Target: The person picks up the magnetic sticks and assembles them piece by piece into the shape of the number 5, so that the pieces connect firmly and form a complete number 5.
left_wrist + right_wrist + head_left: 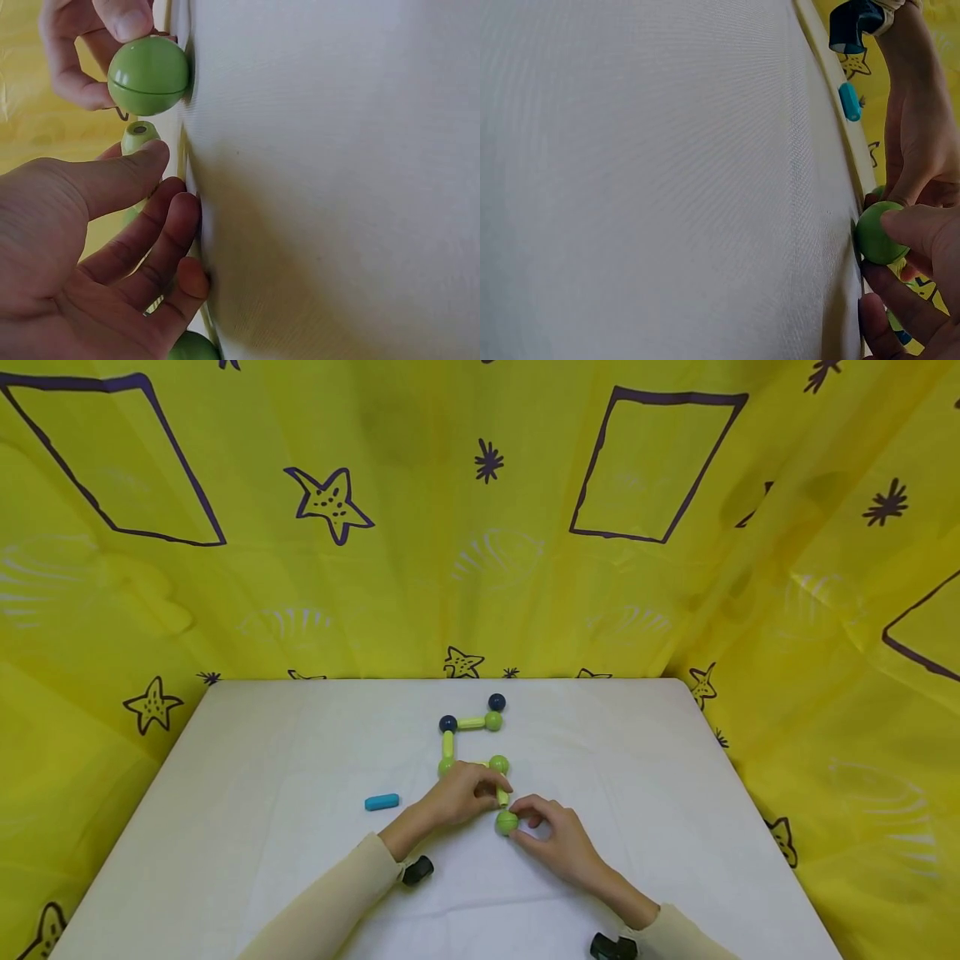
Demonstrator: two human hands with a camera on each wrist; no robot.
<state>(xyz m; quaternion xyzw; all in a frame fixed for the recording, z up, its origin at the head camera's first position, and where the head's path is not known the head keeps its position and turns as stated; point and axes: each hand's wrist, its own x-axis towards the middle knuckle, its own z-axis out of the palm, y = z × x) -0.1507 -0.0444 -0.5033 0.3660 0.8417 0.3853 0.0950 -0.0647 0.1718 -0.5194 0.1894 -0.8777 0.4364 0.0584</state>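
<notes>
My left hand [461, 793] pinches a pale green magnetic rod [502, 796] between thumb and fingers; its bare end shows in the left wrist view. My right hand [558, 839] holds a green ball [507, 822] by thumb and fingertips, close to that rod end with a small gap in the left wrist view. The rod's far end meets another green ball [498, 765]. From there a zigzag chain of rods and balls runs away over the table, partly behind my left hand, through a green ball [446, 767] and a dark blue ball [447, 723].
A loose blue rod [382, 802] lies left of my left hand on the white table [300, 860]. The chain's far end has a green ball [492, 721] and a dark blue ball [497, 702]. A yellow patterned curtain [405, 593] hangs behind the table and at its sides.
</notes>
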